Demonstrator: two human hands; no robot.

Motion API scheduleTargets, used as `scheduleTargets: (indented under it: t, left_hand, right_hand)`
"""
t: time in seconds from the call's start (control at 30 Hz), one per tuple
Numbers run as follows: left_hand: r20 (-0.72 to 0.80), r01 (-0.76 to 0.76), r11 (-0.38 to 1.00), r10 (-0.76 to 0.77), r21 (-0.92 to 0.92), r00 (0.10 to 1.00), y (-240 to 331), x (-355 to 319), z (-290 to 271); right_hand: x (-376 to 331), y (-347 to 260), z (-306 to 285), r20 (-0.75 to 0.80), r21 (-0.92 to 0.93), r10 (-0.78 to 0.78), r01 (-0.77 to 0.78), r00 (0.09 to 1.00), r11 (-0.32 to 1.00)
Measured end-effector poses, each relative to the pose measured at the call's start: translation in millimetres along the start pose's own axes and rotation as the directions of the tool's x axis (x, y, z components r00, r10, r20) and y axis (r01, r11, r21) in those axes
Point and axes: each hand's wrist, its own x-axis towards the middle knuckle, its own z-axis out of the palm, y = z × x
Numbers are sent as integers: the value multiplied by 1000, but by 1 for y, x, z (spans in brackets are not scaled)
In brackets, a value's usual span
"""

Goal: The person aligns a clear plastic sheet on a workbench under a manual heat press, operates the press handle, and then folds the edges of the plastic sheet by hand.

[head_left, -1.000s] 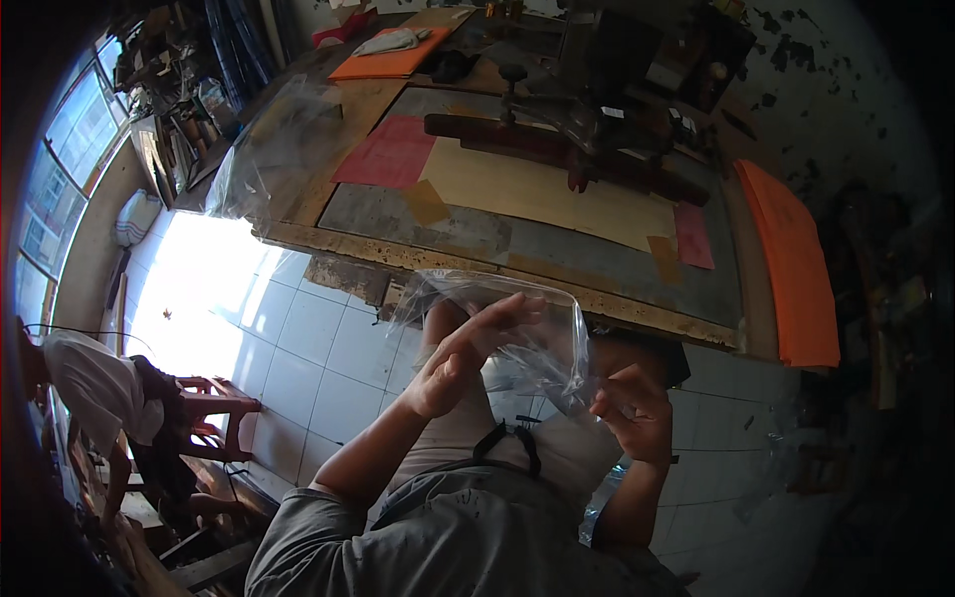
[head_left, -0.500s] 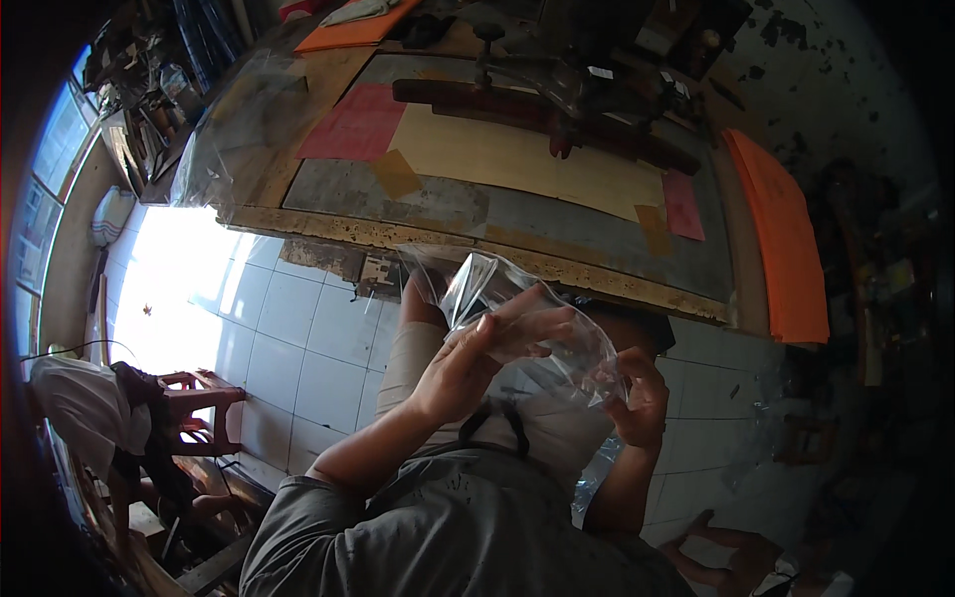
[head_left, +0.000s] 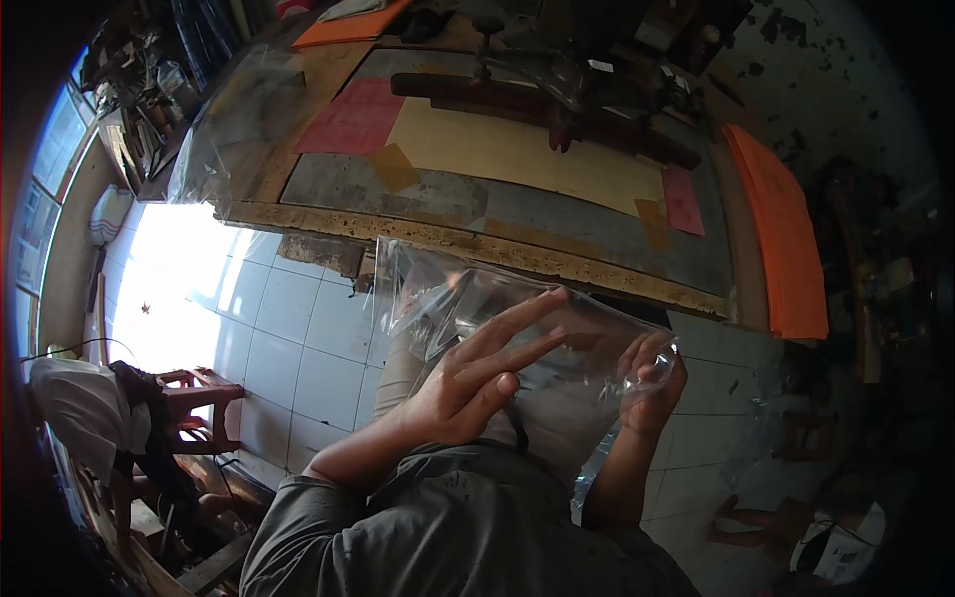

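Observation:
A glossy, see-through plastic sheet (head_left: 597, 333) is stretched out over my lap, just short of the worktable's front edge. Whether it is a single layer or a bag, I cannot tell. My right hand (head_left: 652, 388) has its fingers curled round the right end of the sheet and grips it. My left hand (head_left: 468, 388) lies against the sheet's middle with its fingers extended and slightly apart. Left of that hand, the far left part of the plastic stands loose and creased, with bright reflections.
The worktable (head_left: 517, 279) carries a dark metal press bar (head_left: 537, 114), a cream sheet (head_left: 517, 159) and red pieces (head_left: 348, 119). An orange stack (head_left: 781, 234) lies on its right side, clear plastic (head_left: 204, 159) on its left. A stool (head_left: 204, 408) and another person (head_left: 85, 403) are at the left.
The plastic sheet has gone from bunched to spread wider. My right hand has moved a little right with its end. My left fingers have straightened across the sheet.

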Motion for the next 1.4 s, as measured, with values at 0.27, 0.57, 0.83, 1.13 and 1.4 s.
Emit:
scheduleTargets:
  t: [0.27,0.57,0.83,1.13,1.4]
  left_hand:
    - [64,-74,986,65,153,996,5,4,2]
    - [-30,-41,995,44,87,999,-1,5,9]
    - [-41,25,995,-21,96,999,1,6,11]
    - [110,-41,999,44,-28,993,-5,7,10]
    - [-103,-16,983,35,180,994,-14,2,-2]
  right_hand:
    - [-6,4,-3,18,144,-2,-1,1000,990]
    - [-10,9,0,-58,197,87,-74,994,978]
    - [-9,1,5,-55,273,122,-102,991,957]
    - [-9,2,4,11,233,138,-137,990,963]
    - [-3,2,-27,58,298,-97,75,994,952]
